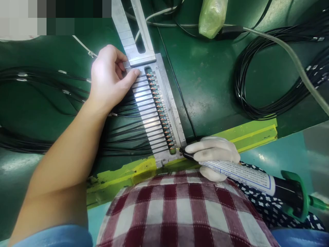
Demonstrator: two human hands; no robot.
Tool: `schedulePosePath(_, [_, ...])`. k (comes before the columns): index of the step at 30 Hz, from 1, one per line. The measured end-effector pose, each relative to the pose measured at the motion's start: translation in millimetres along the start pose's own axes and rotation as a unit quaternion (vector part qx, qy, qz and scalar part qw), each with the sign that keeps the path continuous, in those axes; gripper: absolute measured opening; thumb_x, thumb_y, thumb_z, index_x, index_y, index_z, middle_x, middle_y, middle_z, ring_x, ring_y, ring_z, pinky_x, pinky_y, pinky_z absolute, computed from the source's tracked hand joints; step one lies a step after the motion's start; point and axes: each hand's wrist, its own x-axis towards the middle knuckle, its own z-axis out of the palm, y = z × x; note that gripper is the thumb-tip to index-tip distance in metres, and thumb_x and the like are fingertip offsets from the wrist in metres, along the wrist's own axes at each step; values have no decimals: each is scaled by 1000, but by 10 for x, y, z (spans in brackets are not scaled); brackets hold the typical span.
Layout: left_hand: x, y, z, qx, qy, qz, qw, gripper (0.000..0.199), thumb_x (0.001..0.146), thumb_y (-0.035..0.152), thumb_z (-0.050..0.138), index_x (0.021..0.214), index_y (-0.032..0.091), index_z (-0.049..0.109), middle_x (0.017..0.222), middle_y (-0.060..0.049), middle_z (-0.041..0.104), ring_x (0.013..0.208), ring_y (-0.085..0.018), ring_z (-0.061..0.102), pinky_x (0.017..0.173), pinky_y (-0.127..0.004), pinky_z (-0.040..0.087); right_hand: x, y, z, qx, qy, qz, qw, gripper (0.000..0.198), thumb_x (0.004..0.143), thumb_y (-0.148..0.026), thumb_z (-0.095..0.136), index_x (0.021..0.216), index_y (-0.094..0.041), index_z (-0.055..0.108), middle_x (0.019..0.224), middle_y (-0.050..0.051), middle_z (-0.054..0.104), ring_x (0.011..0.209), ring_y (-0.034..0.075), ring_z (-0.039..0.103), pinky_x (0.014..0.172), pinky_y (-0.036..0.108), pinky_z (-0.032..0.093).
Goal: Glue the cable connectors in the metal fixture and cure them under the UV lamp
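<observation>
In the head view, the silver metal fixture with narrow slots across it (171, 115) lies slantwise on the dark green table (208, 85), its near end at the yellow-green edge strip (257, 135). The bare left hand (109, 77) rests its thumb on the fixture's upper left, fingers curled at the edge; whether they grip it, I cannot tell. The right hand (218, 151), in a white glove, has its fingers clamped around a white-labelled, black-tipped syringe with a green flange (244, 175), whose nozzle points at the near end of the row.

As for progress, the thin black cables (125, 149) appear laid side by side, their small wired ends (162, 109) lined up along the fixture's long opening. The slotted silver frame (144, 29) sits beyond the far end, not over them. Which ends have been treated, and which remain, cannot be told (they are too small here).
</observation>
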Motion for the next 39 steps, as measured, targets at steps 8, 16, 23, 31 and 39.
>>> schedulePosePath(8, [-2,-24,3,7,1,15,1000,45,78,46,73,100,11,56,81,2,45,63,-5,38,78,-36,56,20,0,6,-11,11,-17,1000,16,80,-18,63,94,-19,71,99,5,76,78,16,74,69,25,63])
schedulePosePath(16, [8,-26,7,7,-1,-4,1000,49,75,47,76,101,10,57,81,2,46,63,-5,39,74,-32,54,-20,19,-20,18,-4,-9,1000,18,79,-18,62,95,-22,71,98,4,76,68,15,72,57,26,60])
schedulePosePath(23, [2,2,-3,2,0,-8,1000,38,75,30,75,102,10,58,81,2,46,63,-5,39,75,-31,53,-22,10,-11,30,-2,5,1000,30,76,-14,61,102,-24,72,98,5,76,67,18,72,52,31,60])
schedulePosePath(31, [-3,34,-10,13,-5,-13,1000,30,78,23,73,100,12,56,81,2,46,63,-6,40,75,-28,52,-8,8,-33,34,-12,-4,999,29,75,-13,63,102,-21,72,98,8,76,69,19,73,53,32,60])
schedulePosePath(39, [-9,45,-19,-6,1,-19,1000,30,77,21,75,98,14,56,80,3,45,63,-7,40,75,-30,52,9,12,-2,32,-4,-13,999,35,77,-17,62,110,-26,71,99,4,76,68,19,73,51,31,60])
